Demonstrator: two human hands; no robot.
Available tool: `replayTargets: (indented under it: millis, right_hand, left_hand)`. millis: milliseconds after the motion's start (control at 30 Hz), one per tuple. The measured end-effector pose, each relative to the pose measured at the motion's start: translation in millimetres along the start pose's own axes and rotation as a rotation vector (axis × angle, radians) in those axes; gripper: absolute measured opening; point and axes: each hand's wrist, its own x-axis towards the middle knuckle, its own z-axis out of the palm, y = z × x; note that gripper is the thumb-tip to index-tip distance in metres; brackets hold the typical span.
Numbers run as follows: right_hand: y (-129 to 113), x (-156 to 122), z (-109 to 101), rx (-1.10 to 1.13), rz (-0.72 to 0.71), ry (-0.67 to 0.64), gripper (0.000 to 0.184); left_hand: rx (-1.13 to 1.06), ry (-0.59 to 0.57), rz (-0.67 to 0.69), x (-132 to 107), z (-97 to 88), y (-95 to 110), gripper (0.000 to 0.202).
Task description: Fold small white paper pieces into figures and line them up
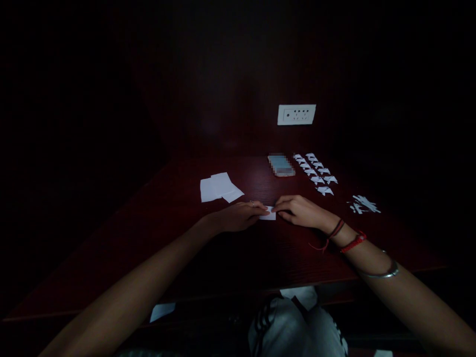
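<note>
- I am bending both hands over a dark red desk [167,218], and a small white paper [271,216] is lying between them, just below and right of the frame's centre.
- My left hand [238,216] is reaching in from the lower left and my right hand [300,210] from the lower right, probably so that both sides are steadying so small a piece.
- On each hand, the fingers are drawing narrowly together and touching the paper; whether they are pinching it or only pressing, I cannot tell.
- The paper is sitting right under my fingertips, its near edge showing below them.
- White sheets [215,188] are overlapping left of centre, near my left hand, perhaps for easy reach.
- Folded white pieces [317,180] are standing in slanting rows right of centre, seemingly for order.
- Paper scraps [365,203] are lying in a loose heap farther right, apart from the rows, likely to avoid mixing.
- A blurred, phone-like object [281,164] is resting beyond my hands.
</note>
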Motion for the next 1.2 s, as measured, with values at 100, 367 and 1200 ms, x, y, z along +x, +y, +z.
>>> replayTargets:
  millis: [100,367,1200]
  right_hand:
    - [-0.7,-0.4,0.3,-0.016,-0.001,-0.008,0.031]
    - [-0.5,-1.4,0.6,-0.063,-0.013,-0.040,0.033]
    - [15.4,7.1,3.6,0.258,0.175,0.096,0.024]
  left_hand:
    - [-0.011,-0.012,-0.002,0.3,-1.3,0.1,0.037]
    - [0.027,0.016,0.011,-2.3,-1.2,0.4,0.039]
    - [0.330,-0.030,0.014,-5.4,-1.2,-5.2,0.054]
